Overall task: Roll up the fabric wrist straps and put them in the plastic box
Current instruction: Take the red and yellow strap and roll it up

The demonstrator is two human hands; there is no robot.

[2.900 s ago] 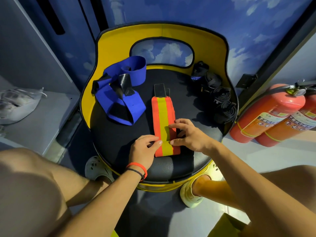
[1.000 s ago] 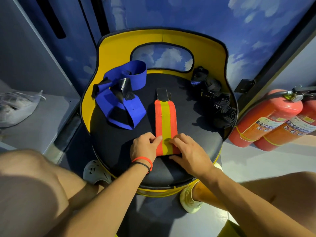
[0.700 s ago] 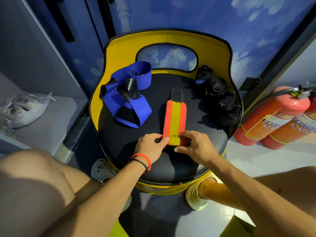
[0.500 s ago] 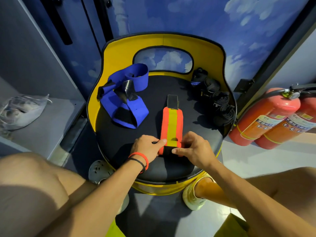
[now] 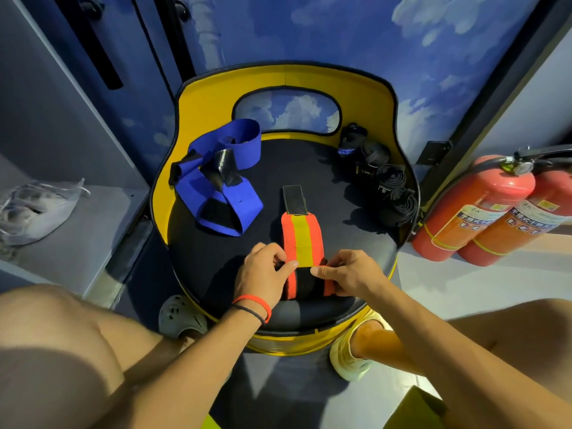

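Where the strap lies: the orange-and-yellow strap (image 5: pixel 301 239) runs lengthwise down the middle of the black stool seat (image 5: pixel 216 252). Its near end is turned up into a small roll with the black underside showing, and its black tab (image 5: pixel 294 199) points away from me.
Left hand: my left hand (image 5: pixel 261 277) pinches the roll's left edge between thumb and curled fingers.
Right hand: my right hand (image 5: pixel 349 274) pinches the roll's right edge the same way.
Blue strap: the blue strap (image 5: pixel 226 193) lies loose and unrolled on the seat's far left, apart from the orange one.
Black straps: the rolled black straps (image 5: pixel 393 193) sit in a row along the seat's right rim, against the yellow backrest (image 5: pixel 210 106).
Beside the stool: two red fire extinguishers (image 5: pixel 476 209) stand on the floor to my right, and a plastic bag (image 5: pixel 34 205) lies on the grey shelf to my left.
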